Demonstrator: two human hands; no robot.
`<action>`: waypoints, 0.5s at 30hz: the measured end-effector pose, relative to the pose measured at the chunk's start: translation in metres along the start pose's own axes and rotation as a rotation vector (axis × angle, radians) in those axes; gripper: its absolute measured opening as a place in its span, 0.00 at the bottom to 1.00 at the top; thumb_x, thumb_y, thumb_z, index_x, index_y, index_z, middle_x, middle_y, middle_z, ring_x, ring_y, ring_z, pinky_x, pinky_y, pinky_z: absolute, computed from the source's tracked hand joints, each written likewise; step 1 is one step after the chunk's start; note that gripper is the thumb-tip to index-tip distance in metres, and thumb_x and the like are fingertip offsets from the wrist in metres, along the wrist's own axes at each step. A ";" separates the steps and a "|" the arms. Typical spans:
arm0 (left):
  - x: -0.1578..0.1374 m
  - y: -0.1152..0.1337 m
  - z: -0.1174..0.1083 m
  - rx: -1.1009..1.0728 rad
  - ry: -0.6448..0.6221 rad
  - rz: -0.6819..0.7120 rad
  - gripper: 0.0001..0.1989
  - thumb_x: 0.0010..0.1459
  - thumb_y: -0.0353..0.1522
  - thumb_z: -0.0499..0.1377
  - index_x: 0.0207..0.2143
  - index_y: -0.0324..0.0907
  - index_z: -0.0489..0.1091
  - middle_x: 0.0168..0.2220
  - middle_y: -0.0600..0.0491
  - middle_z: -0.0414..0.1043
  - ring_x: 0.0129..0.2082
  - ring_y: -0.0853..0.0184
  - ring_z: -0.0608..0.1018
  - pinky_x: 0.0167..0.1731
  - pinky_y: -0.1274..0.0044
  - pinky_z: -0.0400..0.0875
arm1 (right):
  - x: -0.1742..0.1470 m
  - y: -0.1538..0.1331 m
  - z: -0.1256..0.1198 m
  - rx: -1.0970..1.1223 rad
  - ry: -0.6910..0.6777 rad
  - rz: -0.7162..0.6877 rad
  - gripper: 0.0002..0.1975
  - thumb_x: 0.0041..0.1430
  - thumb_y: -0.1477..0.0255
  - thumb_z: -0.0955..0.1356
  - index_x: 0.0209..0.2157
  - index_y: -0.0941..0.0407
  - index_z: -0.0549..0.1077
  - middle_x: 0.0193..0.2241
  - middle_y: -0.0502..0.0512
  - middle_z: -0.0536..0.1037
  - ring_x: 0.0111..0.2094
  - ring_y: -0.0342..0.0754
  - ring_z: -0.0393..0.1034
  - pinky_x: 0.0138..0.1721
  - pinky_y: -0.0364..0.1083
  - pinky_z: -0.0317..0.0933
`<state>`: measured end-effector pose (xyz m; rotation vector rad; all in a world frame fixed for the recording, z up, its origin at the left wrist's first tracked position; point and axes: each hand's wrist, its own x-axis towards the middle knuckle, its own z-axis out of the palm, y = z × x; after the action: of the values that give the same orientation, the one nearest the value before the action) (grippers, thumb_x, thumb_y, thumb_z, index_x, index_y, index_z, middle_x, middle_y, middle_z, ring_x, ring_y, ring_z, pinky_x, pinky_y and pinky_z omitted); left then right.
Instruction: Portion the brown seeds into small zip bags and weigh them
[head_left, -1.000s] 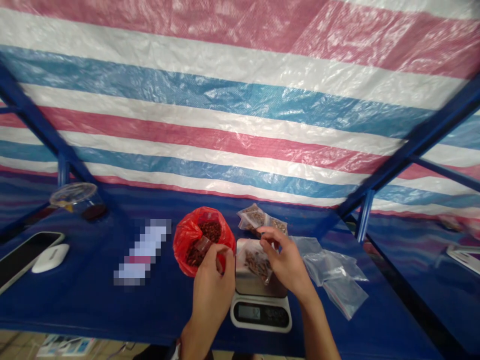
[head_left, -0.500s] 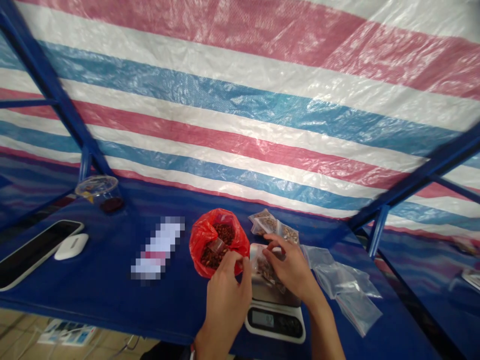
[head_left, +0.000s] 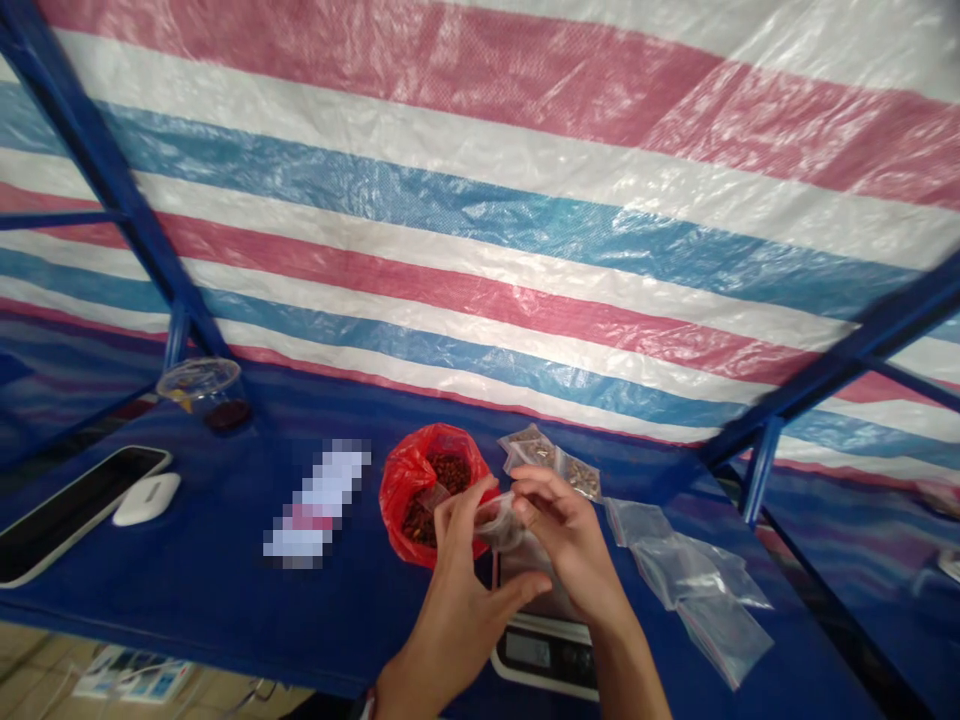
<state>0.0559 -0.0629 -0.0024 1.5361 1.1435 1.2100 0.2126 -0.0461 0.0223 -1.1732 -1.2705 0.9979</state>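
Observation:
A small clear zip bag (head_left: 508, 530) is up off the kitchen scale (head_left: 536, 648), its mouth stretched between my hands. My right hand (head_left: 562, 530) pinches the bag's upper right edge. At the bag's left edge are the fingers of my left hand (head_left: 469, 590), curled against it, while the thumb points right over the scale. The bag's contents are mostly hidden by my hands. Just left of it stands a red plastic bag (head_left: 401, 480), open at the top, with brown dried pieces (head_left: 450, 470) and a small clear packet inside.
Filled zip bags (head_left: 536, 447) lie behind my right hand. Flat clear zip bags (head_left: 694, 570) overlap on the right. Leftward on the blue table (head_left: 225, 560) are a phone (head_left: 75, 515), a white case (head_left: 147, 499) and a clear plastic tub (head_left: 202, 390). Striped sheeting hangs behind.
The zip bag has come up off the scale and turned mouth-up between my hands. My left hand has moved right, from beside the red bag to this bag, its thumb spreading.

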 end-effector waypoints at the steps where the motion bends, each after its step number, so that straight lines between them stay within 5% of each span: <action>1: 0.002 0.000 -0.002 -0.067 0.016 -0.021 0.39 0.50 0.37 0.74 0.63 0.50 0.66 0.61 0.44 0.71 0.61 0.53 0.75 0.60 0.60 0.73 | 0.000 -0.002 0.009 0.049 -0.022 0.010 0.16 0.61 0.58 0.75 0.46 0.51 0.78 0.38 0.54 0.83 0.39 0.52 0.79 0.41 0.48 0.72; 5: 0.015 -0.003 -0.018 -0.328 0.146 -0.095 0.18 0.62 0.37 0.65 0.52 0.46 0.67 0.50 0.48 0.78 0.51 0.60 0.82 0.55 0.65 0.77 | 0.005 -0.001 0.041 0.116 -0.017 -0.007 0.14 0.64 0.58 0.73 0.46 0.50 0.77 0.39 0.54 0.84 0.42 0.53 0.81 0.44 0.49 0.74; 9: 0.028 -0.008 -0.042 -0.293 0.359 -0.079 0.21 0.61 0.40 0.66 0.52 0.45 0.65 0.45 0.50 0.78 0.45 0.63 0.83 0.49 0.69 0.79 | 0.013 0.010 0.059 -0.157 0.059 -0.159 0.10 0.68 0.62 0.69 0.46 0.51 0.78 0.45 0.56 0.84 0.48 0.55 0.78 0.52 0.53 0.70; 12: 0.032 -0.012 -0.057 -0.178 0.515 0.009 0.25 0.61 0.38 0.66 0.57 0.46 0.62 0.43 0.52 0.76 0.42 0.66 0.82 0.47 0.72 0.78 | 0.015 0.018 0.068 -0.514 -0.037 -0.221 0.08 0.67 0.70 0.70 0.46 0.49 0.79 0.47 0.55 0.83 0.51 0.58 0.75 0.56 0.57 0.64; 15: 0.033 -0.018 -0.063 -0.113 0.544 0.060 0.28 0.62 0.36 0.66 0.61 0.46 0.58 0.43 0.53 0.74 0.40 0.67 0.81 0.47 0.71 0.78 | 0.014 0.025 0.076 -0.742 -0.110 -0.225 0.11 0.62 0.74 0.73 0.46 0.49 0.80 0.46 0.55 0.84 0.50 0.61 0.73 0.53 0.59 0.60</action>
<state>-0.0053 -0.0219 -0.0020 1.1919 1.3454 1.7686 0.1400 -0.0219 -0.0047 -1.4874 -1.8989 0.4215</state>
